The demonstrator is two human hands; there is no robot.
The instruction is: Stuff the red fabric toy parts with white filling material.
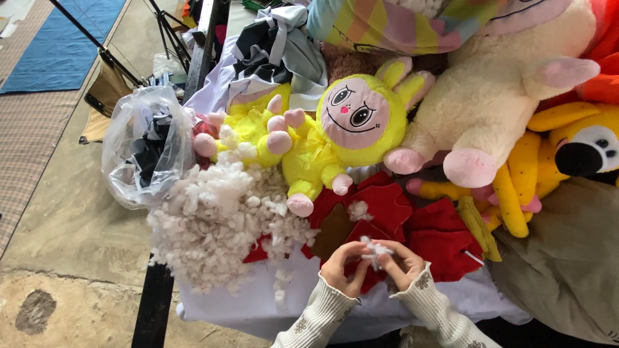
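Note:
My left hand (342,265) and my right hand (403,264) meet near the table's front edge, both pinching a small tuft of white stuffing (374,251). Beneath them lies a flat, unstuffed red plush skin (412,229) with a brown patch. A big heap of loose white stuffing (213,219) sits just left of my hands. Behind it lies a yellow plush doll (335,132) with a pink face and pink paws.
A clear plastic bag (145,145) of dark cloth sits at the table's left edge. A cream plush (503,96), a yellow-orange plush (567,148) and piled cloth fill the back and right. A white sheet (258,303) covers the table; concrete floor lies left.

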